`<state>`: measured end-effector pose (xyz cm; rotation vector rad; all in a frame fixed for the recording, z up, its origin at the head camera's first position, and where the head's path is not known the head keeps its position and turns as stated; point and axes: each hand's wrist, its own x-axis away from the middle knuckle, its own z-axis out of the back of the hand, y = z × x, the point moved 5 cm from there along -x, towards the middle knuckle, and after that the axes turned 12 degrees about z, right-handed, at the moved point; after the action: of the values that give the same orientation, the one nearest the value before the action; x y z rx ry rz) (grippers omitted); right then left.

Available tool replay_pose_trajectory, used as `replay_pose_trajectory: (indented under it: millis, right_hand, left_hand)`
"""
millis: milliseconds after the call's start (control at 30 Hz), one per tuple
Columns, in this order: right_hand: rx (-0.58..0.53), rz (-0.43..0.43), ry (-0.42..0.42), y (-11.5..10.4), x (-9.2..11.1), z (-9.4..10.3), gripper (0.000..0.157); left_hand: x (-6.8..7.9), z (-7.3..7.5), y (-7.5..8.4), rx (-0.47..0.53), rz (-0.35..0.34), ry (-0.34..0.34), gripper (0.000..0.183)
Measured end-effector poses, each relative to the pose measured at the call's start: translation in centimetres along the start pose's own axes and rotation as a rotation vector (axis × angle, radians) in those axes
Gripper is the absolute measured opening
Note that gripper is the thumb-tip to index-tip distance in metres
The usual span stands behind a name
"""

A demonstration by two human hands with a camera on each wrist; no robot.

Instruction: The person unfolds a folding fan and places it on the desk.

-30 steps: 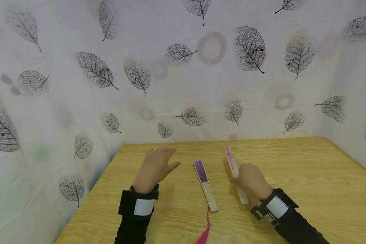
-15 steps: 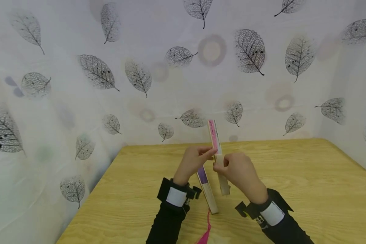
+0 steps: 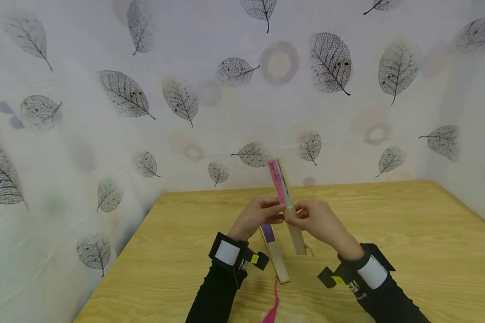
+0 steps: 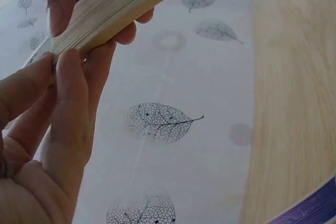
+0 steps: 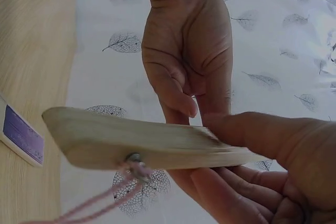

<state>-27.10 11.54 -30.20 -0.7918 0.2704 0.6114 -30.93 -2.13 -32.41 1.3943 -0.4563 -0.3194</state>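
A folded hand fan (image 3: 280, 181) with pink paper and pale wooden ribs is held tilted above the table between both hands. My left hand (image 3: 252, 218) pinches its left side near where paper meets wood. From the right, my right hand (image 3: 322, 223) grips it at about the same height between thumb and fingers. In the right wrist view, the fan's wooden end (image 5: 115, 135) shows a metal rivet (image 5: 134, 161) with a pale pink cord (image 5: 92, 200) through it. Below lies a second folded fan (image 3: 279, 264), its paper purple.
A pink tassel (image 3: 271, 312) trails from the purple fan toward the front of the wood-grain table (image 3: 408, 251). Behind the table hangs a white curtain (image 3: 242, 112) printed with dark leaf skeletons, which also runs along both sides.
My right hand lifted the pink fan off the table and brought it to the middle. My left hand came in from the left and took hold of it too. The purple fan stayed put.
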Motion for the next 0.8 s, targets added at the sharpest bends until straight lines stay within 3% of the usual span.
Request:
replay_pose_trajectory:
  millis: [133,300,533,800]
  right_hand:
    - [0.028,-0.001,0.015,0.1,0.0,0.1,0.017]
    - [0.059,-0.016,0.055,0.0,0.0,0.2,0.011]
    - [0.050,-0.043,0.084,-0.3,0.1,0.3,0.014]
    - [0.039,-0.050,0.085,-0.3,0.1,0.0,0.021]
  left_hand:
    - [0.1,-0.4,0.3,-0.072,-0.024,0.021,0.035]
    - [0.2,-0.8,1.0,-0.184,-0.065,0.115,0.035]
    - [0.7,-1.1,1.8,-0.238,-0.059,0.195,0.031]
    - [0.5,-0.8,1.4,-0.293,-0.059,0.268,0.035]
